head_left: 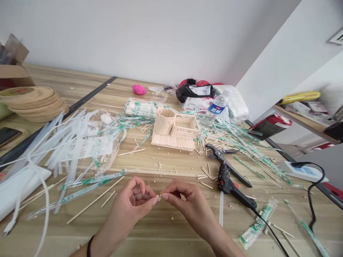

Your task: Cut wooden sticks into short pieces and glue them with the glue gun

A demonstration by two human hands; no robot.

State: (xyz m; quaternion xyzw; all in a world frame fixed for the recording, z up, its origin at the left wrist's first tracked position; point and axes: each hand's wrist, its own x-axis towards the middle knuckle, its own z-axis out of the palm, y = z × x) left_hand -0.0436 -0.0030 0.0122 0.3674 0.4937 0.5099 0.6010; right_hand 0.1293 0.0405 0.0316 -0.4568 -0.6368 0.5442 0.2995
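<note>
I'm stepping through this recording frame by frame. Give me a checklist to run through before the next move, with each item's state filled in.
1. Small pale bit pinched between the fingertips of the left hand and right hand: ok.
2. Stick-built structure resting on its base, apart from both hands: ok.
3. Glue gun lying apart from the right hand: ok.
4. Glue gun's heat: cannot tell; nothing visible shows it.
5. Tabletop free of scraps: not ok; loose crumbs and cut sticks are scattered about.
6. Power strip switched on: cannot tell.
</note>
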